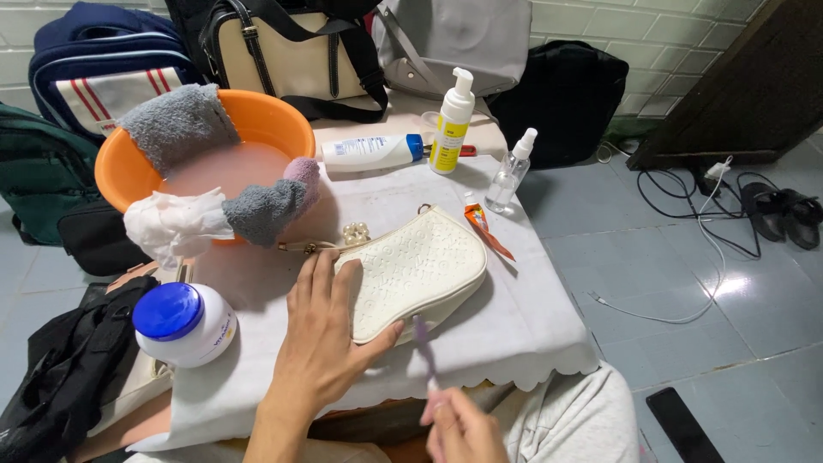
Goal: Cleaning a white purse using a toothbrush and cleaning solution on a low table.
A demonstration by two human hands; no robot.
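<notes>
**Two hands at a white handbag on a cloth-covered surface**

The left hand (321, 339) lies flat with fingers spread, pressing on the left end of the white handbag (416, 274), thumb along its lower edge. The right hand (463, 426), partly cut off by the bottom of the frame, is closed around a purple toothbrush (424, 350) whose head meets the bag's lower edge; the bristles are hard to make out. The bag lies near the front edge of the surface (523, 317), its beaded strap (353, 233) partly hidden behind it. At the front left corner stands a white jar with a blue lid (184, 323). Toward the back left, an orange basin (257, 129) holds cloudy water, with grey cloths (180, 124) and a white tissue (176, 225) draped over its rim. Along the back edge are a lying tube (370, 153), a pump bottle (452, 124) and a clear spray bottle (510, 174).
</notes>
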